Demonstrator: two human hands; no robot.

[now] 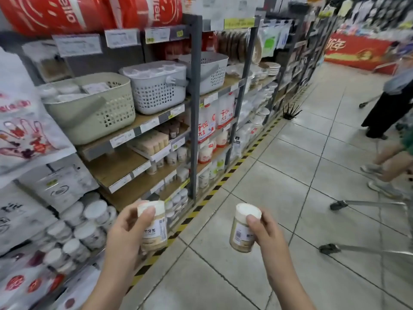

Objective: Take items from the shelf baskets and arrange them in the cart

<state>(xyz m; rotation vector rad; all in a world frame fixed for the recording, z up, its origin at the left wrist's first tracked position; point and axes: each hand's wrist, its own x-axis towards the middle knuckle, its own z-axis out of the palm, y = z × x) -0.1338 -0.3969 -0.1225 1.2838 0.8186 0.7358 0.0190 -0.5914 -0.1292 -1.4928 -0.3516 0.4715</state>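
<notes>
Shop aisle, pale tiled floor (290, 153) with a yellow-and-black striped line (223, 179) along the foot of the shelving (194, 108) on the left. On the upper shelf board: beige basket (93, 108) near the board's left end, grey basket (156, 88) just beside it toward the upright post, a third basket (212, 70) past the post, all with wrapped white goods inside, too blurred to name. Below them, shelf boards with small jars and red-and-white pouches (212, 121); along the bottom left, rows of white-lidded tubs (89, 222). Low in the foreground, over the tiles beside the striped line, left hand (127, 233) gripping a small jar (154, 227), white lid, tan contents, printed label facing the camera, thumb laid over the lid's edge, fingers curled behind. Right hand (266, 233) wrapped round a second jar (244, 229) of the same kind, tilted slightly left, thumb pressed against the lid rim. Both jars apart from each other, neither touching shelf or floor. At the right edge, metal frame and black wheels of a cart (362, 220), well apart from both hands. Farther right, legs of two people (388, 162), one in dark trousers, one in pale shoes. Red banner (357, 52) at the far end of the aisle.
</notes>
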